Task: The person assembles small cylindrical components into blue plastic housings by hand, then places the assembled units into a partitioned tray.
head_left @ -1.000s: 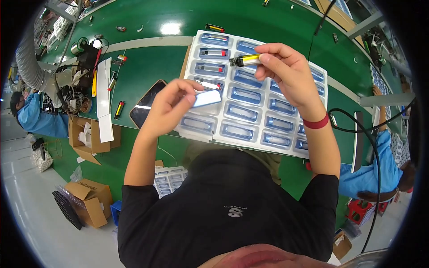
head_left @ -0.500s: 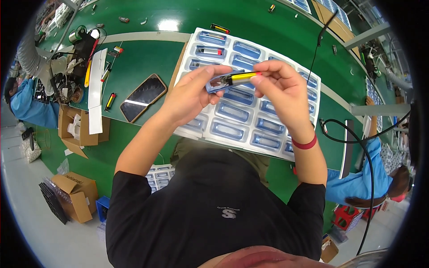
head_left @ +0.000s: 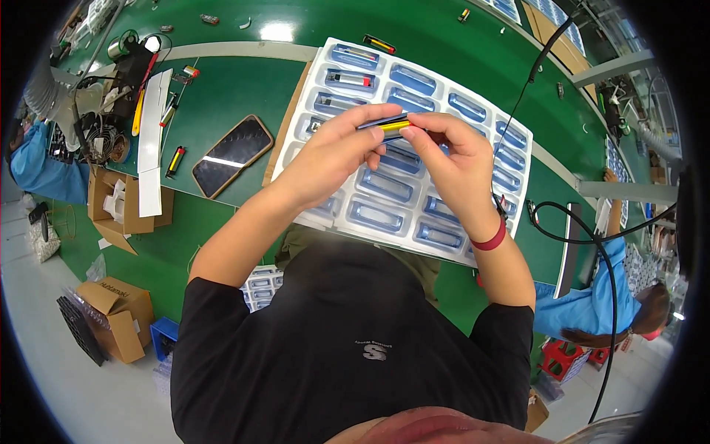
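While both hands, left (head_left: 336, 152) and right (head_left: 451, 152), pinch one stick (head_left: 384, 126), most tray (head_left: 510, 133) pockets look filled; few remain.

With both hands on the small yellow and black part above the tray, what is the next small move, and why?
Probably lower the yellow and black part into an empty pocket of the white tray. The left hand and right hand pinch it together just above the tray, where many pockets look empty and a few at the far end hold similar parts.
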### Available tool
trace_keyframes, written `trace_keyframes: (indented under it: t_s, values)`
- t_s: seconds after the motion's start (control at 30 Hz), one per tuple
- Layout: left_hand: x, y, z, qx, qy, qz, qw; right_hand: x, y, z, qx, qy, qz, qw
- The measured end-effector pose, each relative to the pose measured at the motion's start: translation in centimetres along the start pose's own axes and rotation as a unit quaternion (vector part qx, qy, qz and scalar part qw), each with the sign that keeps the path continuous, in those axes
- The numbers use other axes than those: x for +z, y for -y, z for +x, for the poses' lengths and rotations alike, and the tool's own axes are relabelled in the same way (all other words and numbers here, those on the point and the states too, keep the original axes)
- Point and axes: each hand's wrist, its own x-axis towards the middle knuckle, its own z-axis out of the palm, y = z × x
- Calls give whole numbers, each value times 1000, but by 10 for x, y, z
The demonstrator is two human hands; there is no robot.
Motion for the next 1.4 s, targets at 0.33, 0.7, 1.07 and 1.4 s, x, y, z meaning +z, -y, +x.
trace_keyframes:
  t_s: [0.33, 0.7, 1.07, 1.4]
  values:
    - [0, -1, -4, 60, 2, 192, 980, -11, -6, 12, 76, 37, 138, 987]
    - [-4, -15, -10, 233, -2, 562, 794, -1, -3, -1, -250, 9, -226, 941]
    - [-10, -14, -12, 226, -88, 358, 902, 30, -8, 17, -192, 6, -28, 981]
    - [-70, -35, -52, 20, 11, 656, 754, -46, -85, 165, -48, -16, -324, 945]
